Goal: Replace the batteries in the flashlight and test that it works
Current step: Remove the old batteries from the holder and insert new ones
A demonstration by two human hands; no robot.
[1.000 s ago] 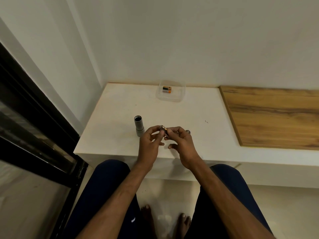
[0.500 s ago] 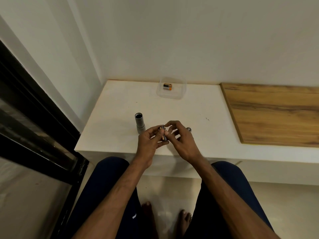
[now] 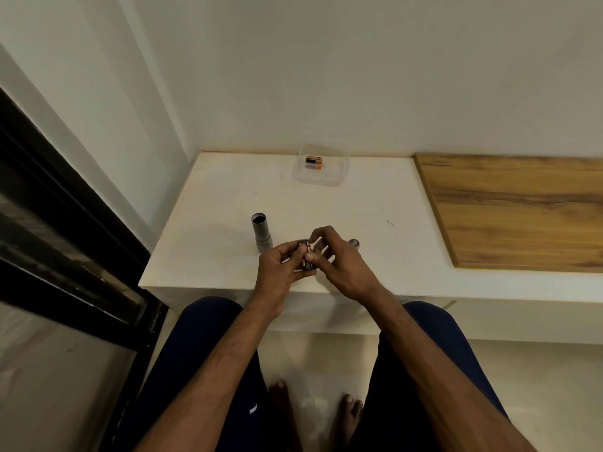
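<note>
Over the ledge [image 3: 212, 223], left hand [image 3: 277, 272] grips battery holder [image 3: 306, 257]; right hand [image 3: 342, 265] pinches it.

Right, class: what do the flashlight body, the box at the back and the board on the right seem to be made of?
Flashlight body: likely metal, matte grey, though it could be plastic. Box: clear plastic, since the batteries show through its walls. Board: wood or wood-look laminate, brown with visible grain.

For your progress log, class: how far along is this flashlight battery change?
Done: the flashlight stands open on the counter, its cap lying apart. In hand: the left hand holds the battery holder while the right hand pinches it. Left: slide it back, screw on the cap, test the light.
</note>
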